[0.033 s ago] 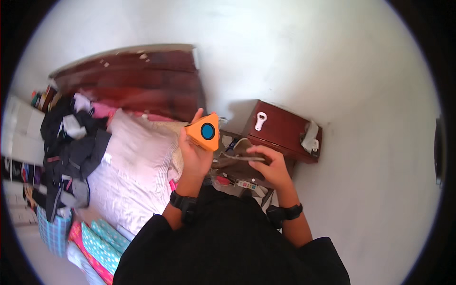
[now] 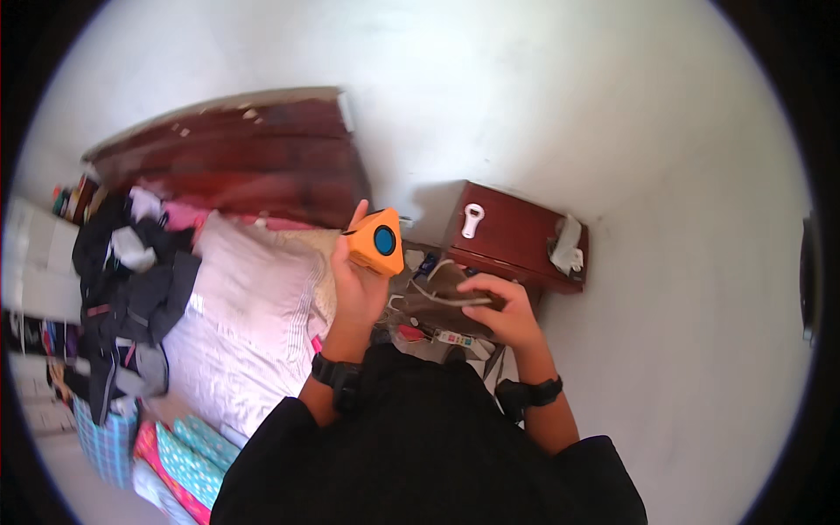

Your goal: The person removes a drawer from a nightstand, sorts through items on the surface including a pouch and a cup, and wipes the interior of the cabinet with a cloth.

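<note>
An orange triangular block-like object with a round blue disc on its face is held up in my left hand, whose fingers and thumb rest around its back and side. My right hand pinches the rim of a brown soft pouch with a pale edge or cord. The pouch hangs with its mouth partly spread, to the right of the orange object and apart from it. What lies inside the pouch cannot be made out.
A dark red wooden cabinet carries a white handheld device and a crumpled plastic bag. Left is a bed with a pale pillow and dark clothes. A power strip lies below the pouch.
The pouch's mouth looks a little wider, and my right hand has shifted slightly right and down. My left hand still holds the orange object. The view has turned slightly.
</note>
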Demonstrator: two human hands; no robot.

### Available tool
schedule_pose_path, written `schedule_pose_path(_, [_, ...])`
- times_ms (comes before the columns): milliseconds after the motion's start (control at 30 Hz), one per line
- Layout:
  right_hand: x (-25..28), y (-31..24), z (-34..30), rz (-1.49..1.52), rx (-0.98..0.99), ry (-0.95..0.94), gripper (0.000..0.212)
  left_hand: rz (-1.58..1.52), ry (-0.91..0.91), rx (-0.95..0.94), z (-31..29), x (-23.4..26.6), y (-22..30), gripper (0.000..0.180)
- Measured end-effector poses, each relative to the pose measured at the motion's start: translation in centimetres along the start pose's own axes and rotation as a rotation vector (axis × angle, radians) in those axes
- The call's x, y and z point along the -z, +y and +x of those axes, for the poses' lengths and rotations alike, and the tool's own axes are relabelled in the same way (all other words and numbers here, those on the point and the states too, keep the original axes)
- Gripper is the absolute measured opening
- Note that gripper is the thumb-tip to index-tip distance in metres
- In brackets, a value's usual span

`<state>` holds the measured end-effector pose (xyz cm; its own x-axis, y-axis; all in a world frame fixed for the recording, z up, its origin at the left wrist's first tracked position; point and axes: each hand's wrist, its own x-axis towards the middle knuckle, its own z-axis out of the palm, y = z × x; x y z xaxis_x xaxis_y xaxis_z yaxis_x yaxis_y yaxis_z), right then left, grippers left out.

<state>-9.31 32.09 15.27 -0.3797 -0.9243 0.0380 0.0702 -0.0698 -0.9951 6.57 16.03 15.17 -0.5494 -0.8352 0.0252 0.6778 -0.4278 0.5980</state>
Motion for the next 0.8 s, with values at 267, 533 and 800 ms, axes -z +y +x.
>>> schedule_pose_path(267, [7.6, -1.6, -11.6, 0.216, 0.141, 0.216, 0.03, 1.27, -0.399, -0.233, 7.5, -2.3, -15.0, 0.07])
schedule_pose_path(533, [7.7, -0.1, -18.5, -0.084, 0.021, 0.931, 0.028, 1.921, -0.46, -0.118, 12.9, -2.7, -32.0, 0.078])
schedule_pose_path(800, [10.0, 0.0, -22.3, -0.222, -0.012, 1.124, 0.027, 1.89, -0.606, -0.316, 16.1, -0.5, -35.0, 0.088])
